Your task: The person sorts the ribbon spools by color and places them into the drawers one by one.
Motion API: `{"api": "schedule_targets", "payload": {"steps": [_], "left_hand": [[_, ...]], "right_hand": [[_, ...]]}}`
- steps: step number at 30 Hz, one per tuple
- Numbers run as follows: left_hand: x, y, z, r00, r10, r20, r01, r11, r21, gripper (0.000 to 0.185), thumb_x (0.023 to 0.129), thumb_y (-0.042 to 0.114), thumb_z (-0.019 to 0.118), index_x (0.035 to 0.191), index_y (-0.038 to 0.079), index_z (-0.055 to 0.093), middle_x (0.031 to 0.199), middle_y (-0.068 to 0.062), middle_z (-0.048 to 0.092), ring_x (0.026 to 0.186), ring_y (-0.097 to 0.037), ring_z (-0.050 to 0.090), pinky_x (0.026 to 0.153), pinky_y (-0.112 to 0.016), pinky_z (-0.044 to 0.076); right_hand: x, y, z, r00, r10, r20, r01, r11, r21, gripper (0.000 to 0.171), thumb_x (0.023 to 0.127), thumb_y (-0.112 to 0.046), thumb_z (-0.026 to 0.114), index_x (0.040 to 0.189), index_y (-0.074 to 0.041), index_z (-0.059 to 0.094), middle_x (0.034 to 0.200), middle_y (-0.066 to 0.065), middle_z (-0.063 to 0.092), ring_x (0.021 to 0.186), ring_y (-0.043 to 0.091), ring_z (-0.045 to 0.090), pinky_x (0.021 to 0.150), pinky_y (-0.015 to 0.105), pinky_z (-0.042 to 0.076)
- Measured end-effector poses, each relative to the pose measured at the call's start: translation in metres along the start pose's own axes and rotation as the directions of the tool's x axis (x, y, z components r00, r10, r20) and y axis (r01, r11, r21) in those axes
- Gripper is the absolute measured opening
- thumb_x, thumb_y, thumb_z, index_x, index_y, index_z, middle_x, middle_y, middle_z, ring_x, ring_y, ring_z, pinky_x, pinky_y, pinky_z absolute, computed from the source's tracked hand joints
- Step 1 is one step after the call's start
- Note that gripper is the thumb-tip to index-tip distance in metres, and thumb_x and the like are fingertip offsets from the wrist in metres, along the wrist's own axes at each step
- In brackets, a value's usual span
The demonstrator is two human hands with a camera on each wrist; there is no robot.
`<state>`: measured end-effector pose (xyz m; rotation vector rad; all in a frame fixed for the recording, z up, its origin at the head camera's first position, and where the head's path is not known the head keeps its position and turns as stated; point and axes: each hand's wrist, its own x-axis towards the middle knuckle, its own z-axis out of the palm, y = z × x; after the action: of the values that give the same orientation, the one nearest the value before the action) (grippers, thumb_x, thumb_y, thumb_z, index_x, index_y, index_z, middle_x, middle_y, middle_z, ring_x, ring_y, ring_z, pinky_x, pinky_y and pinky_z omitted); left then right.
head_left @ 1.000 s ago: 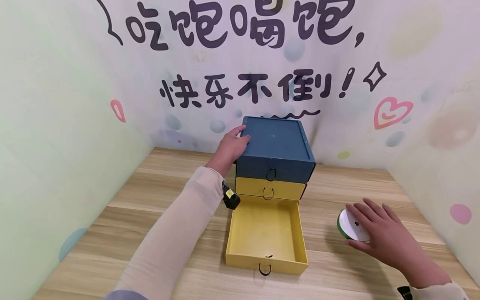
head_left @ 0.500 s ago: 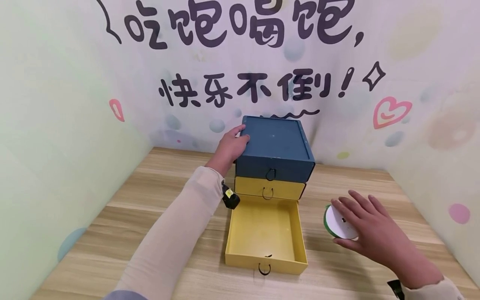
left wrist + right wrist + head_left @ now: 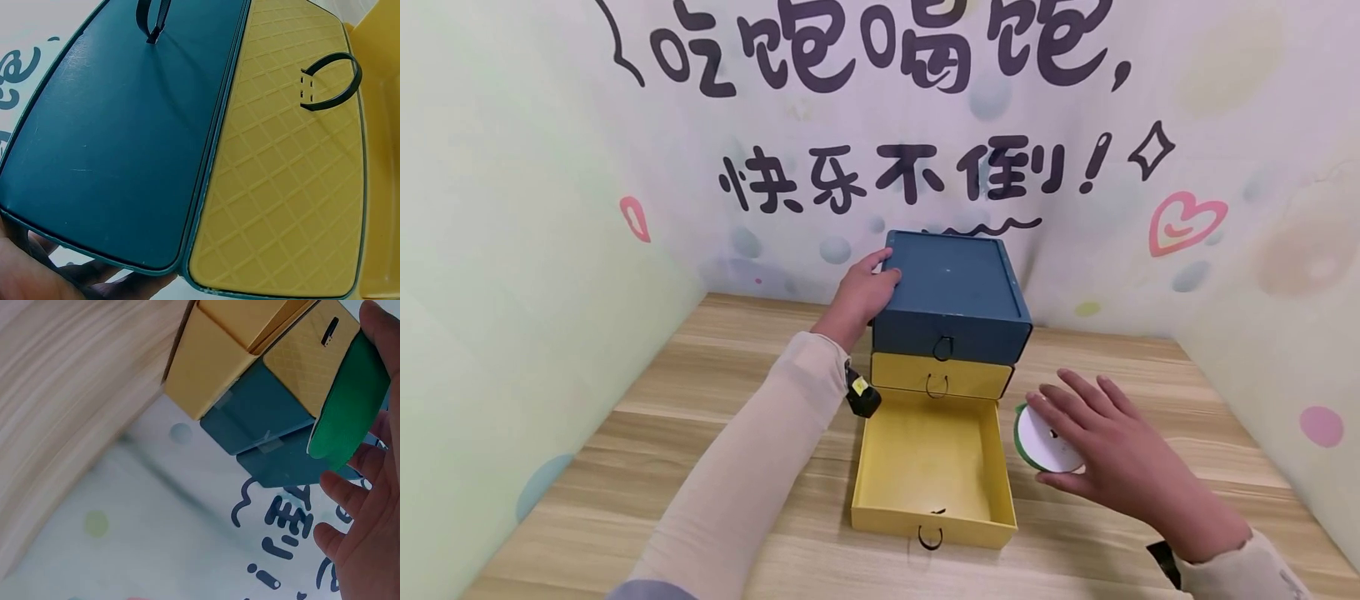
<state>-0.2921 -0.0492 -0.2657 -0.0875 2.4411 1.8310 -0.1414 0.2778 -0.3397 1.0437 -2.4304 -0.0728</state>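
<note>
A blue drawer cabinet (image 3: pixel 951 279) with stacked drawers stands on the table. My left hand (image 3: pixel 859 298) rests on its upper left side, the thumb on the top edge; in the left wrist view that hand's fingers (image 3: pixel 94 272) lie along the cabinet's side. The lowest yellow drawer (image 3: pixel 932 462) is pulled out. Right of this drawer, my right hand (image 3: pixel 1105 446) holds a spool of green ribbon (image 3: pixel 1047 443) above the table, between thumb and fingers. The spool has a white disc face; its green edge (image 3: pixel 353 400) shows in the right wrist view.
Above the pulled-out drawer is a closed yellow drawer (image 3: pixel 940 377) with a black loop handle. The blue drawer (image 3: pixel 917 333) over it is closed too. Behind the wood-grain table (image 3: pixel 715 367) hangs a printed wall sheet (image 3: pixel 1075 267).
My right hand has moved left with the ribbon spool, closer to the pulled-out drawer. The left hand and the cabinet have stayed where they were.
</note>
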Motion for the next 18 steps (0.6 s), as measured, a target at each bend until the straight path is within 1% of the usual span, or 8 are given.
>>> {"api": "schedule_targets", "payload": {"steps": [1,5,10,14,18], "left_hand": [[0.000,0.000,0.000,1.000,0.003,0.000,-0.003,1.000,0.000,0.051,0.103,0.033,0.051,0.153,0.034,0.039,0.162,0.000,0.027,0.143,-0.028,0.033,0.112,-0.049,0.032],[0.000,0.000,-0.001,1.000,0.008,-0.001,-0.008,1.000,0.001,0.051,0.103,0.033,0.051,0.153,0.033,0.040,0.162,0.001,0.027,0.143,-0.027,0.033,0.113,-0.048,0.032],[-0.001,0.001,-0.001,1.000,-0.006,-0.001,0.006,1.000,0.000,0.051,0.104,0.033,0.051,0.153,0.034,0.039,0.162,0.001,0.027,0.143,-0.028,0.033,0.112,-0.049,0.032],[-0.001,0.001,0.000,1.000,-0.015,-0.002,0.015,1.000,-0.003,0.051,0.104,0.034,0.051,0.153,0.034,0.040,0.162,0.000,0.027,0.143,-0.028,0.034,0.112,-0.050,0.032],[-0.002,0.002,0.000,1.000,-0.021,-0.004,0.021,1.000,-0.011,0.050,0.103,0.034,0.051,0.153,0.035,0.040,0.161,0.000,0.028,0.142,-0.029,0.035,0.111,-0.051,0.033]], "right_hand": [[0.002,-0.001,0.000,1.000,-0.008,-0.002,0.008,1.000,0.000,0.085,0.086,-0.074,0.055,0.143,-0.011,0.052,0.134,0.010,0.057,0.136,0.037,0.036,0.118,0.050,0.013],[0.011,-0.007,0.000,0.999,-0.036,0.000,0.036,0.999,0.003,0.085,0.085,-0.072,0.058,0.143,-0.009,0.053,0.136,0.011,0.055,0.138,0.037,0.034,0.119,0.049,0.012],[0.023,-0.016,0.001,0.997,-0.053,0.048,0.053,0.999,0.006,0.086,0.082,-0.068,0.067,0.146,-0.013,0.050,0.141,0.010,0.053,0.140,0.036,0.032,0.119,0.050,0.011],[0.031,-0.022,0.002,0.995,-0.068,0.068,0.068,0.998,0.011,0.090,0.076,-0.064,0.075,0.147,-0.015,0.048,0.143,0.009,0.052,0.141,0.035,0.031,0.117,0.053,0.016],[0.039,-0.029,0.004,0.994,-0.085,0.074,0.084,0.996,0.009,0.092,0.075,-0.064,0.076,0.148,-0.017,0.047,0.144,0.008,0.052,0.142,0.035,0.031,0.114,0.056,0.022]]}}
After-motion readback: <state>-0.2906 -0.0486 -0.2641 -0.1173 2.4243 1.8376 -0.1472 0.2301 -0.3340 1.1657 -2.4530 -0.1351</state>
